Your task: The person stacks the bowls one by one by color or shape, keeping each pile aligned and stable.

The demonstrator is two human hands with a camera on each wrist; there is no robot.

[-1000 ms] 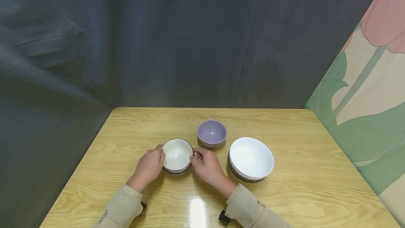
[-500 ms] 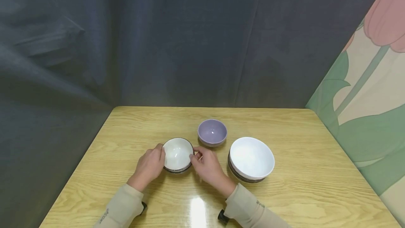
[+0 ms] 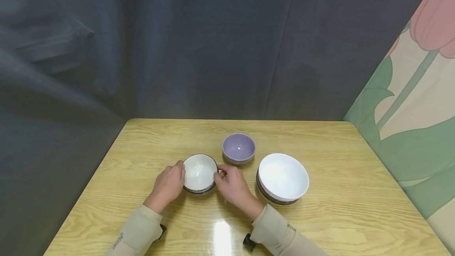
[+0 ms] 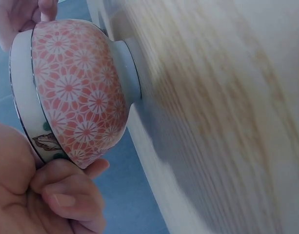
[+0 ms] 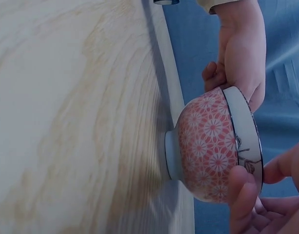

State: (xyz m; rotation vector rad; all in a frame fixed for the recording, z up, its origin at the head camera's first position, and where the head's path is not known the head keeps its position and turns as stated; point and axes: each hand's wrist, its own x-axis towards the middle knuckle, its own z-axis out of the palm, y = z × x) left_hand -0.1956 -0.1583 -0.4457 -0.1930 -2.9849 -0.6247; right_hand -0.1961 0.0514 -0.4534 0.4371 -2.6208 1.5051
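A small red flower-patterned bowl (image 4: 83,92) stands upright with its foot on the wooden table. Nested in it is a white bowl (image 3: 200,173) with a dark rim, whose pale band rises above the patterned one. At the left side my left hand (image 3: 168,185) pinches the stacked pair, thumb at the rim and curled fingers against the outer wall. On the opposite side my right hand (image 3: 232,187) pinches them too, its fingertips (image 5: 242,183) at the patterned wall and pale band. Most of the inner bowl's outside is hidden.
Behind the right hand sits a purple bowl (image 3: 238,149). Farther right, a large white bowl (image 3: 283,177) rests in a dark-banded bowl (image 3: 271,199). The wooden table (image 3: 341,161) ends at a dark curtain (image 3: 213,50) at the back and a flower-printed cloth (image 3: 419,129) on the right.
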